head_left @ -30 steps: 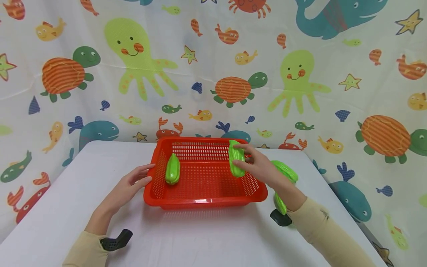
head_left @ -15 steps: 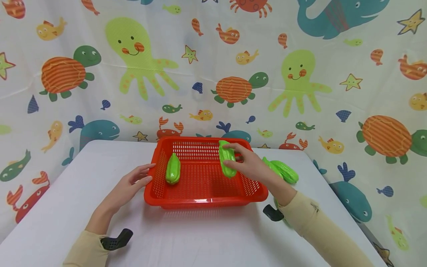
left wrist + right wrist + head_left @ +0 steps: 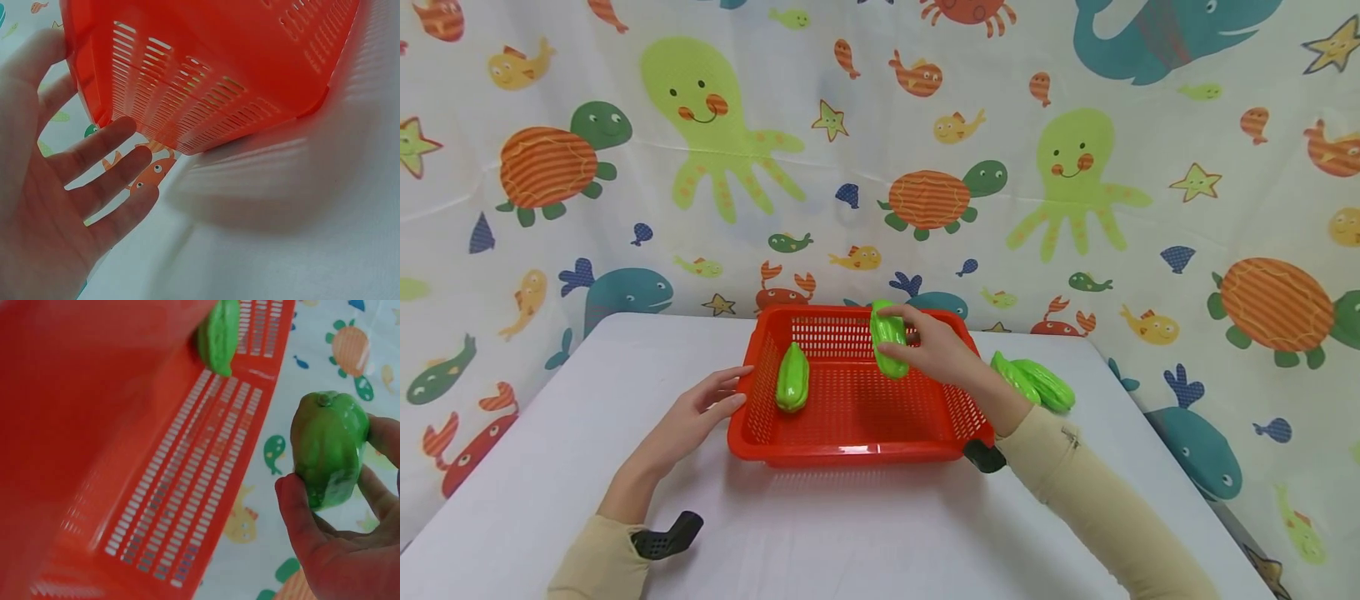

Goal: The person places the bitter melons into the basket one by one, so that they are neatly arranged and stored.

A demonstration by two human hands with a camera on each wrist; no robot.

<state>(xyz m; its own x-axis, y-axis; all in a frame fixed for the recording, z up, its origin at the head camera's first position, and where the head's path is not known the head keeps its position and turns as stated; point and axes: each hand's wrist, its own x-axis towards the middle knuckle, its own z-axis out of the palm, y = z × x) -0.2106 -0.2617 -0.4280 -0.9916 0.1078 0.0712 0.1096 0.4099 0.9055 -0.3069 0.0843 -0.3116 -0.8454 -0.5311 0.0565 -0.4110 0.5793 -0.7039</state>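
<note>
A red plastic basket (image 3: 857, 451) with slotted walls stands on the white table. Inside it, near the left wall, lies a glossy green ribbed vegetable (image 3: 792, 379) with a pointed tip, also partly visible in the right wrist view (image 3: 219, 337). My right hand (image 3: 934, 346) holds a similar green ribbed vegetable (image 3: 888, 340) between thumb and fingers, above the basket's back right part. In the right wrist view the held vegetable (image 3: 329, 449) shows its stem end. My left hand (image 3: 696, 417) touches the basket's left rim with its fingertips, fingers extended and spread in the left wrist view (image 3: 69, 194).
Two more green ribbed vegetables, one in front (image 3: 1015, 377) and one behind it (image 3: 1047, 386), lie on the table (image 3: 865, 533) right of the basket, close to my right forearm. A curtain (image 3: 865, 108) printed with sea animals hangs behind the table.
My right hand has moved left and slightly away from me, carrying the green ribbed vegetable farther over the basket. The left hand has stayed at the rim.
</note>
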